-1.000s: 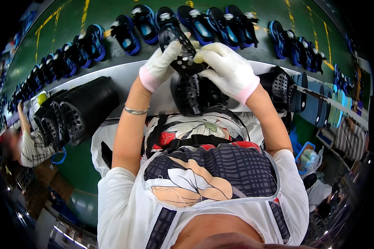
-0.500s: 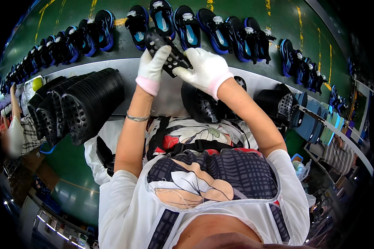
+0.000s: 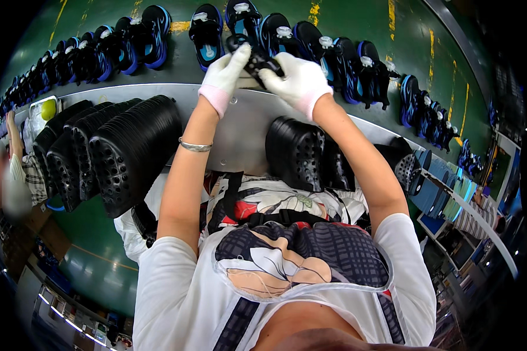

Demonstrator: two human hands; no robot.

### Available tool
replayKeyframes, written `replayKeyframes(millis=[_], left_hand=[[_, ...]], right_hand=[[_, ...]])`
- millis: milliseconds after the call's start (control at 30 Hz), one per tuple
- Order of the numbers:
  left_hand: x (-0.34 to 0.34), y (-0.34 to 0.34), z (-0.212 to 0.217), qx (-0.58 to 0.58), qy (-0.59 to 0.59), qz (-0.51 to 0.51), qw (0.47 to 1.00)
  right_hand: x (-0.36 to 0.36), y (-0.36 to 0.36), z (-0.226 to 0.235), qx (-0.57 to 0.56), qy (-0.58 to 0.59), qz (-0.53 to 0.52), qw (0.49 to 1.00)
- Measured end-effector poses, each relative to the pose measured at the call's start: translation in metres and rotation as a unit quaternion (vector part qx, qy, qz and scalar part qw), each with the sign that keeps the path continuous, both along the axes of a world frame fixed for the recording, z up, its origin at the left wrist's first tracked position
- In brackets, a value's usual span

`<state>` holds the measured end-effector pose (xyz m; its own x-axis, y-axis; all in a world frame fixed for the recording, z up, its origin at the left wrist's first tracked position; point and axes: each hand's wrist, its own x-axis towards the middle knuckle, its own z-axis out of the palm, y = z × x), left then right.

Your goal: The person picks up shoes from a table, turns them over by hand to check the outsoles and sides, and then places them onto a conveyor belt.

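Both my hands wear white knit gloves with pink cuffs. Between them, over the bench's far edge, is a black plastic shoe tree (image 3: pixel 256 60), tilted so that it looks narrow. My left hand (image 3: pixel 225 75) pinches its left end with the thumb along it. The fingers of my right hand (image 3: pixel 298 82) close on its other end, at the lower right. Just beyond stand black and blue shoes (image 3: pixel 206 38) with white round pieces on top. Whether the shoe tree touches a shoe, I cannot tell.
Nested stacks of black shoe trees lie on the grey bench (image 3: pixel 231 140): a large group (image 3: pixel 137 149) at left, another (image 3: pixel 298 155) at right. Shoes line the green surface beyond. Blue insoles (image 3: pixel 442 172) sit at far right. Another person's arm (image 3: pixel 13 137) shows at far left.
The shoe tree has turned from showing its holed face to a narrower side. Both hands still hold it. The whole view has shifted slightly, with the bench stacks now lower.
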<state>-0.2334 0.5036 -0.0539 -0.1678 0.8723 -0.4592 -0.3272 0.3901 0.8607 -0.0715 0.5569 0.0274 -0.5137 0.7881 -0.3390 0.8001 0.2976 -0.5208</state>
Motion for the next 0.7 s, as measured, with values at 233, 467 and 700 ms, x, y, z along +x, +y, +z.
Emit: replayKeyframes(millis=[233, 467, 700], left_hand=[[0.0, 0.017, -0.038, 0.219, 0.484, -0.116, 0.839], [0.01, 0.03, -0.046, 0.085, 0.546, -0.192, 0.811], [0.008, 0.027, -0.045, 0.044, 0.53, -0.216, 0.819]], right_hand=[[-0.011, 0.049, -0.015, -0.083, -0.07, 0.001, 0.994], [-0.038, 0.092, -0.01, -0.063, -0.151, 0.099, 0.982], [-0.092, 0.08, -0.03, 0.029, -0.261, 0.147, 0.954]])
